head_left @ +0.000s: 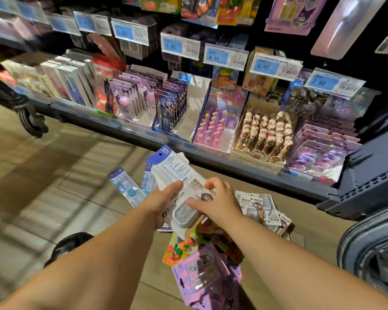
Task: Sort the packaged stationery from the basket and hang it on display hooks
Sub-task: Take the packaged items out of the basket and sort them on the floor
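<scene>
Stack of packs (179, 173) held just in front of and below the shelf (211, 158), above loose packs (202, 276) on the floor (54, 186). Left hand (164, 198): fingers curled under the stack, thumb clamped on top. Right hand (217, 202): fingers bent over the top card's clear blister (185, 214), thumb at its edge, pinching. White-and-blue cards, printed backs, punched hole (160, 154) at the head. Judged light, stiffish, slick film; blister crushable. Take by card edges near the hole.
</scene>
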A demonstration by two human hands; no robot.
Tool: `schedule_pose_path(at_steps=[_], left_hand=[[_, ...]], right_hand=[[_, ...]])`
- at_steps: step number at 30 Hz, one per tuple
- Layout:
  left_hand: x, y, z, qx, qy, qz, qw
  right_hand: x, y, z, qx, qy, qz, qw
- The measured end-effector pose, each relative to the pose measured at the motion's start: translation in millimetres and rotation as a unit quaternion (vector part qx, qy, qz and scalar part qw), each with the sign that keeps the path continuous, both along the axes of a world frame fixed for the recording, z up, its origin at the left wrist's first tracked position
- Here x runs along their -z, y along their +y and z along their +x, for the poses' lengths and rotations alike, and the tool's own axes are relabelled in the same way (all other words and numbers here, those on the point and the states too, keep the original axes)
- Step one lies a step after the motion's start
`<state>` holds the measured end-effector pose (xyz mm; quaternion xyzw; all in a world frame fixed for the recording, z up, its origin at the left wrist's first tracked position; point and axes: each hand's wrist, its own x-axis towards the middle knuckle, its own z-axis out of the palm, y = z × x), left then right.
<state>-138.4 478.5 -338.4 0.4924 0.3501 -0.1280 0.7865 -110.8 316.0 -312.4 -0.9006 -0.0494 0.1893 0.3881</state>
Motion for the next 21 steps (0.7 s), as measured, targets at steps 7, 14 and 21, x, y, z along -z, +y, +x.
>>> schedule_pose_path(at_steps=[7, 14, 21], left_hand=[[2.6, -8.7, 2.0, -0.037, 0.008, 0.018, 0.999], [-0.9, -21.4, 11.2, -0.107, 0.015, 0.046, 0.993], [2.5, -32.3, 20.5, -0.171, -0.01, 0.064, 0.983]], right_hand=[[1.3, -4.3, 4.6, 0.029, 0.03, 0.013, 0.999], [15.1, -2.1, 8.6, 0.185, 0.142, 0.149, 0.961], [12.9, 8.5, 3.7, 0.174, 0.211, 0.147, 0.951]])
